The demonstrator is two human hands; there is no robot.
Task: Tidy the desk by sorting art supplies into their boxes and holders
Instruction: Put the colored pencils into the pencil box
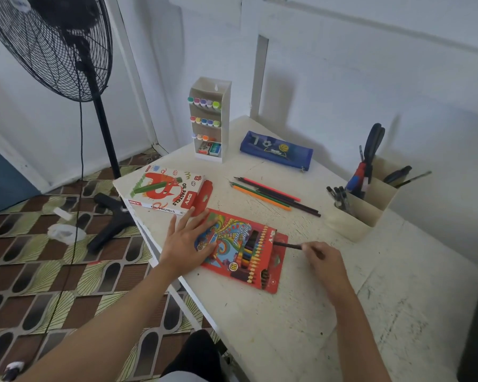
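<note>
One pencil (287, 245) end under right fingers (310, 248)

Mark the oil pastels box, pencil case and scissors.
oil pastels box (160, 193), head view, on the printed lid.
pencil case (276, 150), head view, middle of its blue front.
scissors (371, 148), head view, on the black handles.

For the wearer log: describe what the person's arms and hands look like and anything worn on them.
Both forearms are bare to the frame's edge, no sleeves showing. The left hand and right hand are ungloved; neither wrist carries a watch or band. No ring shows on the left; the right's fingers are partly hidden.
</note>
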